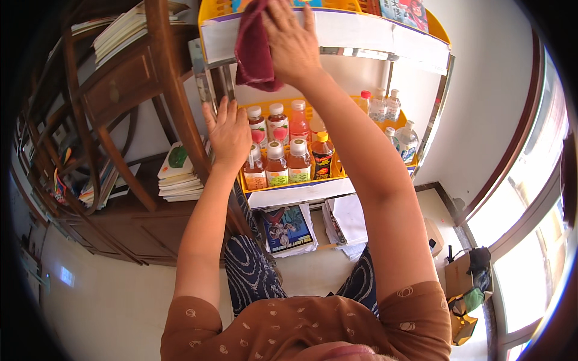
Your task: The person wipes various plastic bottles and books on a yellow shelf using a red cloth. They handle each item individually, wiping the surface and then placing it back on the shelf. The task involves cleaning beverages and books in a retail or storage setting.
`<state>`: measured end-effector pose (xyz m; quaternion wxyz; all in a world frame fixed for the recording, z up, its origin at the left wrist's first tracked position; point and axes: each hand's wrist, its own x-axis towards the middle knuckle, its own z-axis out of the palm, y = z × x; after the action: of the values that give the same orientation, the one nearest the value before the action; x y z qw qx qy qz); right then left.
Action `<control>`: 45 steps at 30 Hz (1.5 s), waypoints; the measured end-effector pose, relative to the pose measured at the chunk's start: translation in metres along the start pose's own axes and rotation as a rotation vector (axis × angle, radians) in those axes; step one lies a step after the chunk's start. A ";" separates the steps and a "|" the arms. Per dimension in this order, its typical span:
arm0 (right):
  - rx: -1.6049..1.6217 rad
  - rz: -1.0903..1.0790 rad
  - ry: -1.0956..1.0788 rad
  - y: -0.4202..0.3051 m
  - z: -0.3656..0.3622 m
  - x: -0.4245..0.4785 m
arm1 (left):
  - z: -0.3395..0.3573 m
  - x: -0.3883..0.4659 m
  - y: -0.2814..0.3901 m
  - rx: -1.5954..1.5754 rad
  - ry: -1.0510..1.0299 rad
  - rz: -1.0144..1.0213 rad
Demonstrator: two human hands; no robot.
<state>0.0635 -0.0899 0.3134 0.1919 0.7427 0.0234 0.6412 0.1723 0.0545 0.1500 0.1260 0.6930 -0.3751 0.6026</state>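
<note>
My right hand is raised to the upper yellow shelf tray, palm down, with a maroon cloth under and beside its fingers. The cloth hangs over the white strip on that tray's front. Lower and to the left, my left hand has its fingers spread beside the rack's metal post; whether it touches the post is unclear. It holds nothing that I can see. Just right of it, bottled drinks stand upright in the lower yellow tray. My right forearm hides part of that tray.
A dark wooden chair stands close on the left, before a cabinet with stacked books. Below the lower tray lie a magazine and papers. Cardboard boxes sit by the window at right.
</note>
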 end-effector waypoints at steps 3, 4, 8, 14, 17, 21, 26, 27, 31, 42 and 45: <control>-0.052 0.212 -0.010 0.046 -0.014 -0.022 | -0.004 -0.002 -0.003 0.007 -0.040 -0.012; -0.208 0.207 0.141 0.070 -0.005 -0.036 | -0.005 0.001 0.000 0.001 -0.046 -0.013; -0.177 0.383 0.182 0.178 -0.005 -0.091 | -0.002 0.000 0.000 0.038 -0.081 -0.025; -0.046 0.675 0.218 0.327 -0.026 -0.158 | 0.009 0.005 0.008 0.062 -0.119 -0.001; 0.061 0.909 0.146 0.264 -0.033 -0.180 | 0.009 -0.003 -0.001 0.125 -0.126 0.020; 0.226 0.957 0.339 0.191 -0.055 -0.244 | 0.011 -0.007 -0.002 0.143 -0.114 0.060; -0.050 0.936 0.098 0.116 -0.059 -0.402 | 0.023 -0.007 0.001 0.113 -0.049 0.079; -0.085 0.822 0.133 0.091 -0.045 -0.430 | 0.027 -0.007 0.002 0.108 -0.045 0.077; 0.108 0.822 -0.228 0.008 -0.016 -0.473 | 0.023 -0.009 -0.007 0.175 -0.092 0.092; -0.056 1.403 -0.439 0.101 -0.008 -0.497 | 0.032 -0.017 -0.013 0.163 0.013 0.141; -0.286 1.057 -0.430 0.096 0.014 -0.549 | 0.050 -0.005 -0.005 0.064 0.109 0.175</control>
<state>-0.0401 -0.3367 -0.1757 -0.0550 0.7335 -0.4764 0.4817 0.2122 0.0283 0.1348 0.0709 0.6277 -0.4072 0.6597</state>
